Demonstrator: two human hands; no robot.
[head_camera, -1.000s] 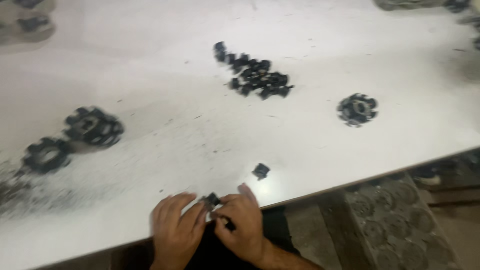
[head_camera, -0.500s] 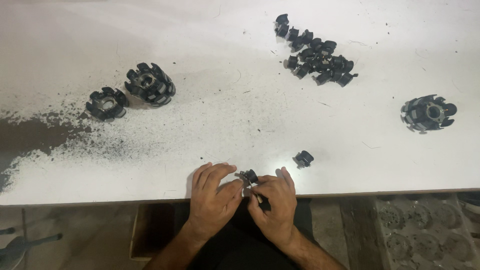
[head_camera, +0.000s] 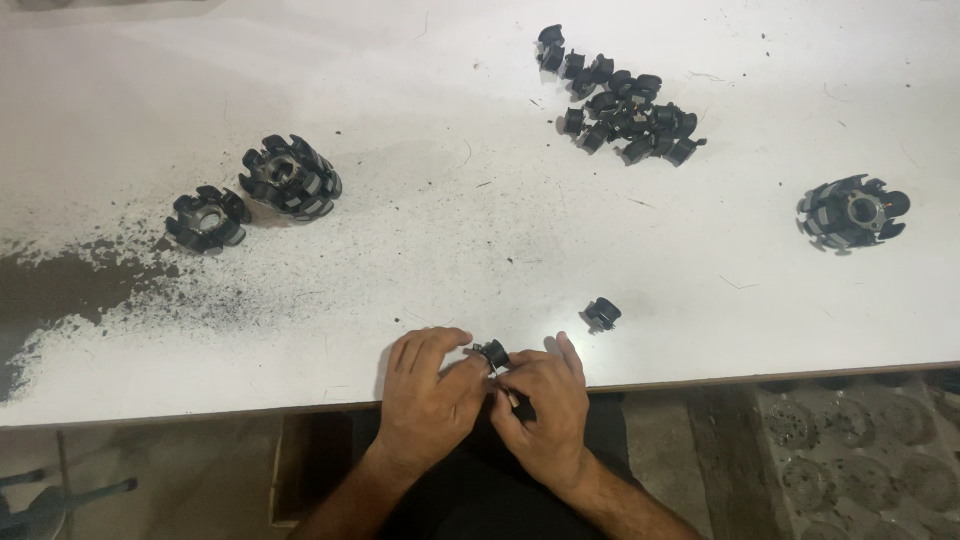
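Both hands meet at the near edge of the white table, fingers curled in around one small black part. The left hand pinches it from the left with thumb and forefingers closed; the right hand closes in from the right, its fingertips pressed against the same piece. So the part sits between the two hands, right over the table's front edge, and only its top shows above the knuckles. What shape the rest of it has I cannot make out, since the fingers cover it. Something thin and dark pokes out under the right thumb, too small to tell.

Just beyond the right hand lies a single loose black piece, apart from the fingers. Farther back a heap of similar black pieces is spread on the table top. Off to the right stands a round, toothed black hub; on the left stand two more, a larger hub and a smaller hub beside it. Dark grit smears the left part of the table. The forearms run out of view at the bottom.
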